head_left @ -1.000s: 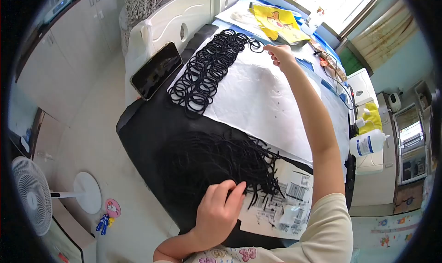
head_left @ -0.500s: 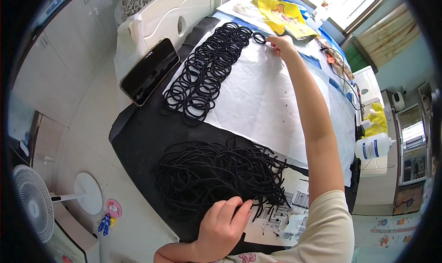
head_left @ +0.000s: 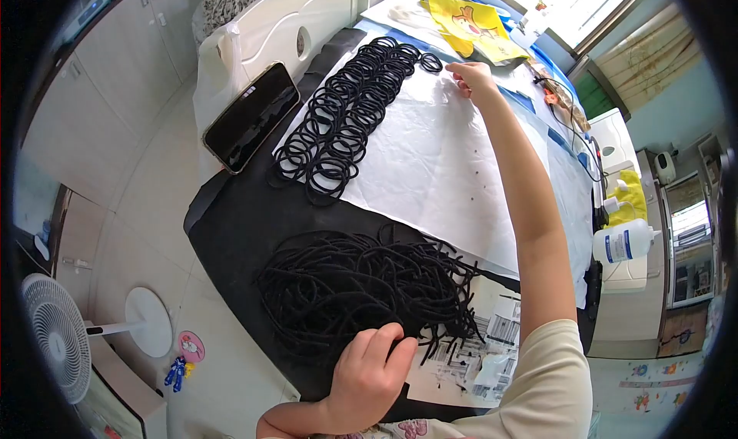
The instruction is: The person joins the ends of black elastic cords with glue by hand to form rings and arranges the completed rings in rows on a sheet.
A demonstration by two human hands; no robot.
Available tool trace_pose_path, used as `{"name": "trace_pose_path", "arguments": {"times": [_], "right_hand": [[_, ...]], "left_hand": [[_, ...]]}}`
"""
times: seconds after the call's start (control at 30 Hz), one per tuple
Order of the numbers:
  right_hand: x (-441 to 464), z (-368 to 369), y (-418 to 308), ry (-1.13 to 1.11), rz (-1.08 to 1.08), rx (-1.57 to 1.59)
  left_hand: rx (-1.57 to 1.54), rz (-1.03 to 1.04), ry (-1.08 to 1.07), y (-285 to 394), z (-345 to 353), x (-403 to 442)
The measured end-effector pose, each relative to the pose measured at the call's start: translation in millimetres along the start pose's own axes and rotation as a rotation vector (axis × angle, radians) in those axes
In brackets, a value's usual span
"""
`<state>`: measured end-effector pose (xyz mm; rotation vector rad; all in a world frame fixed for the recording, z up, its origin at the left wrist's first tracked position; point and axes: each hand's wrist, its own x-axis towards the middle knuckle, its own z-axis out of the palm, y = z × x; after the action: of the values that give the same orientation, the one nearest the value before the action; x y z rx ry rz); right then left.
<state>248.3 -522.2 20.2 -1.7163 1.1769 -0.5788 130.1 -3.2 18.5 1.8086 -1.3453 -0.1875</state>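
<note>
Two overlapping rows of black rings (head_left: 350, 108) lie on white sheeting (head_left: 438, 162), with a separate bunch of rings (head_left: 431, 62) at their far end. Just right of that bunch is my right hand (head_left: 470, 79), its fingers curled together with nothing visible in them and a small gap to the rings. A tangled heap of black cords (head_left: 361, 285) lies on the black cover (head_left: 231, 216) nearer to me. My left hand (head_left: 373, 370) rests at the heap's near edge, fingers curled and thumb close to the index finger; what they hold, if anything, is hidden.
A phone (head_left: 252, 118) leans left of the rings. A printed sheet (head_left: 461, 385) lies by the heap. Yellow cloth (head_left: 477, 30) is at the back, a white bottle (head_left: 624, 241) and a cable (head_left: 573, 128) at the right. A fan (head_left: 55, 339) stands on the floor.
My right hand has let go of the ring bunch, which now lies flat near the row's end. The view has shifted slightly. My left hand has stayed at the heap's near edge.
</note>
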Motion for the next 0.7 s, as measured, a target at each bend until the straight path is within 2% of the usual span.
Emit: {"name": "trace_pose_path", "arguments": {"times": [0.2,0.4,0.7], "right_hand": [[-10,-3,-3,-0.018,-0.034,-0.034],[12,4,0,0.077,-0.086,-0.178],[17,11,-8,0.071,-0.005,-0.244]], "left_hand": [[-0.001,-0.002,0.006,0,0,0],[-0.023,-0.011,-0.004,0,0,0],[-0.031,-0.021,-0.026,-1,-2,0]]}}
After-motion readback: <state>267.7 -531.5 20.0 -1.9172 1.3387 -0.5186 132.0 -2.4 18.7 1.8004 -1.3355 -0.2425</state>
